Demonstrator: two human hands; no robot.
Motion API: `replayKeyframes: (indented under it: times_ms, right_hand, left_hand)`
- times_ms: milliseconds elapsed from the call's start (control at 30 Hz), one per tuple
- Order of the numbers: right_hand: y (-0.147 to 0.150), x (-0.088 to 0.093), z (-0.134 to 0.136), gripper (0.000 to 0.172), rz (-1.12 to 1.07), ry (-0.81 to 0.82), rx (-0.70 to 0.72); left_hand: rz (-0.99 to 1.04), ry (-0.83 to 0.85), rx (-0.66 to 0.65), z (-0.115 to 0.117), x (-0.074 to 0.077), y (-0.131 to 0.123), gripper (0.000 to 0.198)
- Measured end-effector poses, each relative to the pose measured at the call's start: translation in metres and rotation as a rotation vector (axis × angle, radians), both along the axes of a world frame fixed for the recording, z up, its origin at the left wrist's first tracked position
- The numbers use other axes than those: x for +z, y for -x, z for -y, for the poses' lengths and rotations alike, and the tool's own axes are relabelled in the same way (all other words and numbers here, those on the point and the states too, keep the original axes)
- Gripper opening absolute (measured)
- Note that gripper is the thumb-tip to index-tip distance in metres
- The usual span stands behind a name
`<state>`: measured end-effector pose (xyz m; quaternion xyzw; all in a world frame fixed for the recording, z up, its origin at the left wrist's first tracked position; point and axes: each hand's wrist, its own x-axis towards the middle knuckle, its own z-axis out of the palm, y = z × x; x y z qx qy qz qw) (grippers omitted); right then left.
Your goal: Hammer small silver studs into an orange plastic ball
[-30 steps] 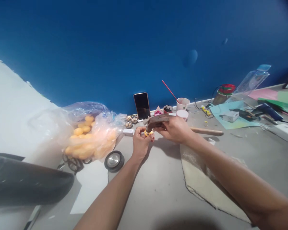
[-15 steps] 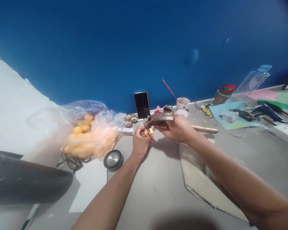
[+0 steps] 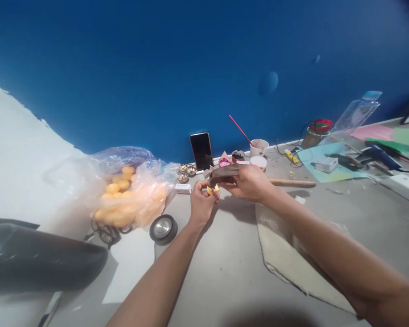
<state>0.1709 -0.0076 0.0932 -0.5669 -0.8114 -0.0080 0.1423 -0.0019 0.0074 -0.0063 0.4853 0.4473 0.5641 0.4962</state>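
A deep blue wall (image 3: 157, 68) fills the upper part of the view, its plain face broken right of centre by a round bulge (image 3: 268, 83) and a smaller mark (image 3: 316, 59) above and to the right of it. On the left, a white surface (image 3: 13, 145), perhaps another wall, meets the blue along a ragged, slanting edge. Below, a matte grey tabletop (image 3: 221, 290) runs back to a pale strip (image 3: 286, 143) along the wall's foot, evenly lit, with soft-edged shadows and one dark, rounded shadow (image 3: 269, 318) at the bottom.
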Motion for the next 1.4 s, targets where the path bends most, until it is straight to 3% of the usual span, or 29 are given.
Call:
replayKeyframes:
  times_ms: [133, 267, 367, 533, 800, 1000, 1233, 1400]
  right_hand:
    - [-0.014, 0.007, -0.004, 0.037, -0.112, -0.068, -0.062]
    - [-0.03, 0.008, -0.014, 0.024, 0.022, 0.133, -0.004]
    - [-0.035, -0.001, -0.022, 0.014, 0.146, 0.183, 0.005]
    - [-0.036, -0.017, -0.03, 0.018, 0.164, 0.233, -0.005]
    - [-0.04, -0.032, -0.036, 0.011, 0.114, 0.286, 0.045]
    - [-0.042, -0.032, -0.037, 0.015, 0.1, 0.338, 0.08]
    - [-0.03, -0.021, -0.032, 0.023, 0.046, 0.135, -0.059]
    - [-0.016, -0.03, -0.026, 0.017, -0.164, 0.059, 0.15]
  left_hand:
    - [-0.023, -0.033, 0.074, 0.0, -0.001, 0.0, 0.039]
    - [0.016, -0.031, 0.065, 0.001, 0.001, 0.002, 0.039]
    - [0.1, -0.011, 0.012, 0.002, 0.002, 0.002, 0.038]
    - [0.182, 0.023, -0.017, 0.002, 0.003, 0.001, 0.032]
    - [0.133, 0.056, -0.005, 0.008, 0.012, -0.002, 0.031]
    - [0.123, 0.066, -0.051, 0.01, 0.016, -0.003, 0.024]
    - [0.19, 0.027, -0.048, 0.0, 0.004, 0.003, 0.044]
    - [0.246, 0.078, -0.107, 0.003, 0.005, 0.001, 0.061]
